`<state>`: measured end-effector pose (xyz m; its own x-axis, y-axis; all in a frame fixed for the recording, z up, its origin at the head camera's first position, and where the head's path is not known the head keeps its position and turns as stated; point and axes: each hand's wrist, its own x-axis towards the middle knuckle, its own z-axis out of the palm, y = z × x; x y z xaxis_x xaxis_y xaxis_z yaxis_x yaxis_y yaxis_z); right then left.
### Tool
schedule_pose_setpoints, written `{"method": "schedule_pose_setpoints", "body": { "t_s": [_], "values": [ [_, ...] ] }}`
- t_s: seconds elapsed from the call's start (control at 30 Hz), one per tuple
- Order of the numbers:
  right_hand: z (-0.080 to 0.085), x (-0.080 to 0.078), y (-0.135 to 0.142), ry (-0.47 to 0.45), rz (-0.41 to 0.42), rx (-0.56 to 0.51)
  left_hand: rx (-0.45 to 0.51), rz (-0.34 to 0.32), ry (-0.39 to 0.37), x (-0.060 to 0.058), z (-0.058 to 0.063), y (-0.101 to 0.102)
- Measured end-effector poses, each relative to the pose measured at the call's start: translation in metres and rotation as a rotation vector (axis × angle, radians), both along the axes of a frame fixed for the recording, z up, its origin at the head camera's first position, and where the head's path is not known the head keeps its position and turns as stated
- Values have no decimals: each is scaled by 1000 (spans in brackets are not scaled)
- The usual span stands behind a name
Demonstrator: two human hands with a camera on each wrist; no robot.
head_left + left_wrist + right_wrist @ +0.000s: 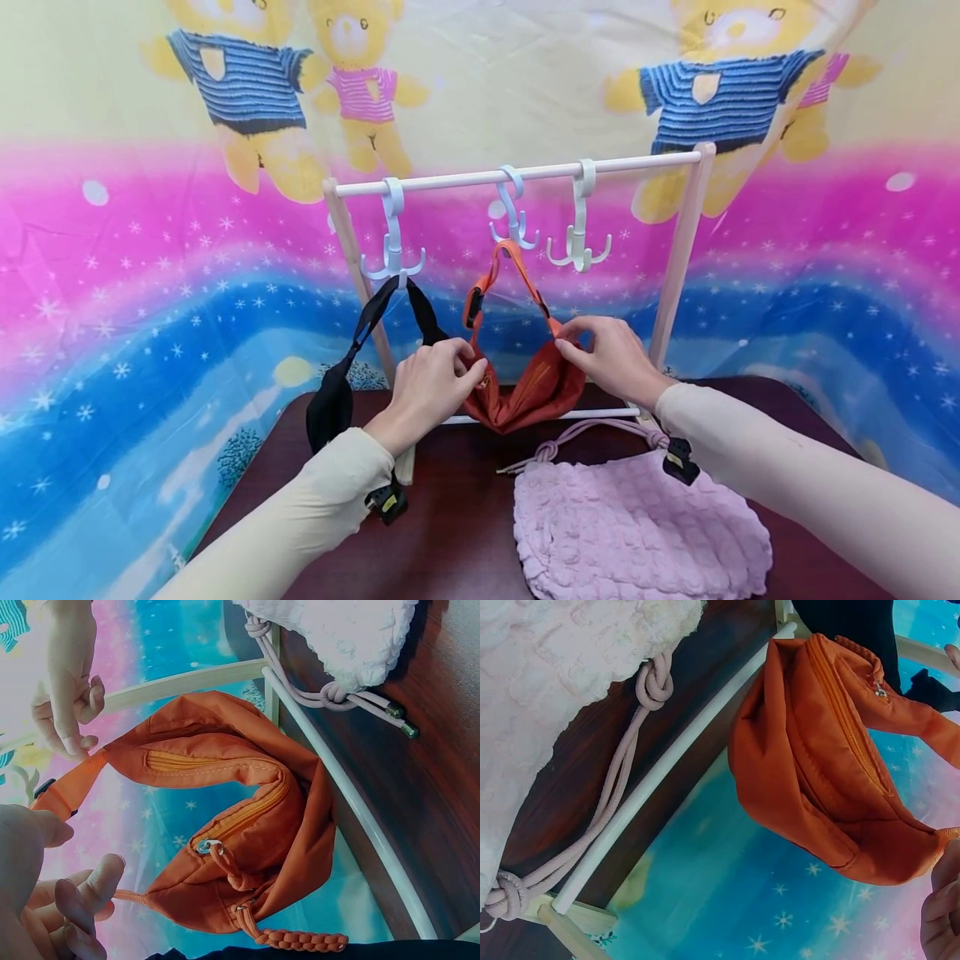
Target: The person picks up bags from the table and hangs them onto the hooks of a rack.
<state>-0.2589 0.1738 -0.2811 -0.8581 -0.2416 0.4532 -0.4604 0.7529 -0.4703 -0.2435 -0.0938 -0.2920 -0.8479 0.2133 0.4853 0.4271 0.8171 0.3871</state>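
An orange waist bag point(551, 375) hangs by its strap from the middle pale-blue hook point(513, 218), its body sagging in a V. At the bag's left end, my left hand point(431, 379) has bent fingers on the narrow strap. The left wrist view shows that hand's fingertips point(112, 870) over the strap, the thumb a little apart. With thumb and index finger, my right hand point(611, 354) pinches the other end, where strap meets bag. A zip runs along the bag, with a braided cord pull point(307, 940).
A black bag point(330, 408) hangs from the left hook point(392, 229). The right hook point(579, 221) is on the same wooden rack's bar point(450, 181). A puffy pink bag point(637, 525) with knotted cord handles lies on the dark table point(450, 517), in front of the rack.
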Motion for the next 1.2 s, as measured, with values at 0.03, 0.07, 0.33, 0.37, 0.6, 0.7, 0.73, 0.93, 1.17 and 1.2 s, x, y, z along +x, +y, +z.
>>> {"method": "schedule_pose_setpoints", "body": {
  "t_s": [0.03, 0.07, 0.33, 0.37, 0.6, 0.7, 0.73, 0.93, 1.17, 1.2],
  "values": [
    [0, 1, 0, 3, -2, 1, -2, -1, 2, 0, -1, 0],
    [-1, 1, 1, 7, -2, 1, -4, -1, 4, 0, -1, 0],
    [-3, 4, 6, 15, -4, -9, 1, -7, 14, 1, -3, -1],
    [-4, 5, 7, 15, -5, -9, 3, -8, 14, 1, -3, -1],
    [-6, 9, 8, 18, 9, -7, 1, -8, 6, 3, -4, -1],
    [-7, 10, 8, 22, 10, -9, 3, -11, 4, 3, -5, -1],
    [-7, 11, 8, 21, 9, -10, 4, -12, 4, 3, -5, -1],
    [-11, 16, 7, 9, 16, -8, 8, -17, 3, 5, -9, -1],
    [-17, 24, 9, -9, 32, -3, -7, -9, -14, 6, -15, -2],
    [-17, 24, 9, -12, 34, -4, -10, -7, -14, 6, -15, -2]
  ]
}}
